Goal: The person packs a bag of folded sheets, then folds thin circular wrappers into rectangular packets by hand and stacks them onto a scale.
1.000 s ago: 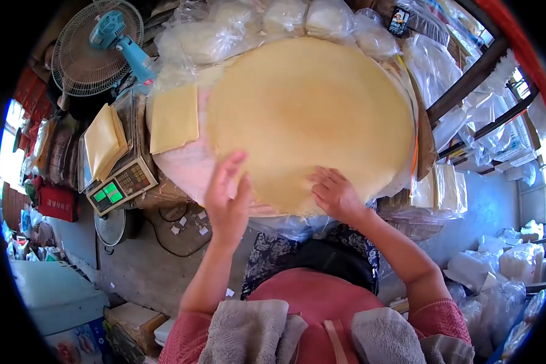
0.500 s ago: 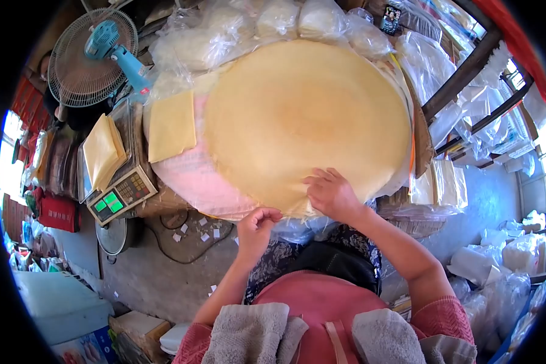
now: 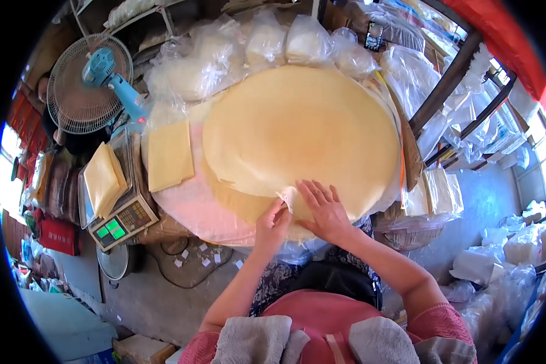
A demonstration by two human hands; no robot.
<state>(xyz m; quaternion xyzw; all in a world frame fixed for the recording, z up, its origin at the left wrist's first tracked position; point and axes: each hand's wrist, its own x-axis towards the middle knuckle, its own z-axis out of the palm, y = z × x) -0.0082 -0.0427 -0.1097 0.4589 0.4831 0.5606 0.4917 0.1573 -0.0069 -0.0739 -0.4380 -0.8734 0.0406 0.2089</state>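
A wide stack of thin, round, pale-yellow sheets, like large flatbreads, lies in front of me. My left hand is at its near edge, thumb and fingertips pinched on the lifted rim of the top sheet. A small whitish bit shows at those fingertips; whether it is paper or the sheet's turned edge I cannot tell. Just to the right, my right hand rests flat on the sheet with its fingers spread. Pink cloth shows under the stack at the left, and a folded yellow sheet lies beside it.
Left of the stack, a digital scale bears folded sheets. Behind it stands a blue fan. Plastic-bagged stacks line the far side, and a phone is propped there. A dark wooden post slants at the right.
The top sheet's near-left edge has shifted inward, baring a layer beneath. My left hand moved right and up with its pinch; my right hand flattened onto the sheet. The view tilted slightly upward.
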